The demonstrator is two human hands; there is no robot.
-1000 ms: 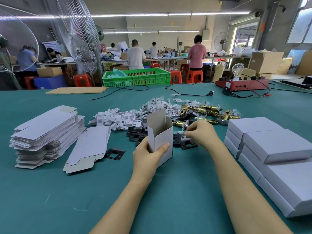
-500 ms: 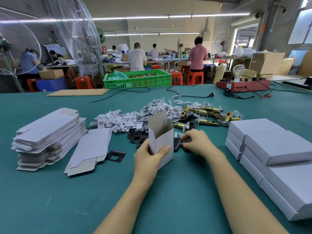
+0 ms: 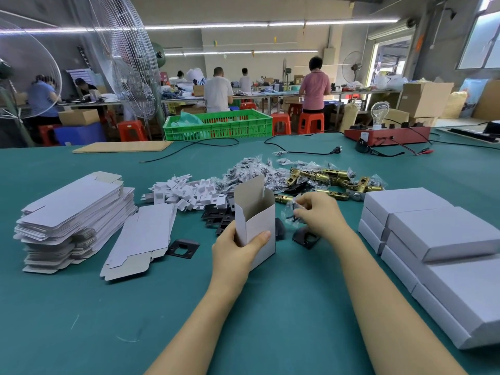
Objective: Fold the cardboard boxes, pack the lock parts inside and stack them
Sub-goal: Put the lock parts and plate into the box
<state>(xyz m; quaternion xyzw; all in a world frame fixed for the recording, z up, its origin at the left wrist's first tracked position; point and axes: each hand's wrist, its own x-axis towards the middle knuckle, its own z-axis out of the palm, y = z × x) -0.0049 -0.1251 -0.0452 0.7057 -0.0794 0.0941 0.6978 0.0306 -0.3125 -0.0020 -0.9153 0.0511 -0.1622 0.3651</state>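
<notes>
My left hand (image 3: 238,249) grips an upright white cardboard box (image 3: 257,220) with its top flap open, standing on the green table. Just right of it my right hand (image 3: 318,215) pinches a small clear bag of screws (image 3: 290,212), held a little above the table. Below that hand lies a black strike plate (image 3: 305,238). Behind the box sit more black plates (image 3: 216,215), brass latch bolts (image 3: 330,180), a heap of screw bags (image 3: 249,171) and white inserts (image 3: 189,192).
Flat unfolded boxes are stacked at the left (image 3: 73,212), with a few loose ones (image 3: 140,239) and a black plate (image 3: 182,249) beside them. Closed white boxes (image 3: 438,239) are stacked at the right. A green crate (image 3: 216,125), cables and a red device (image 3: 387,133) line the far edge.
My right hand has lifted from the black plates with a clear bag of screws pinched in its fingers. My left hand keeps holding the box in place.
</notes>
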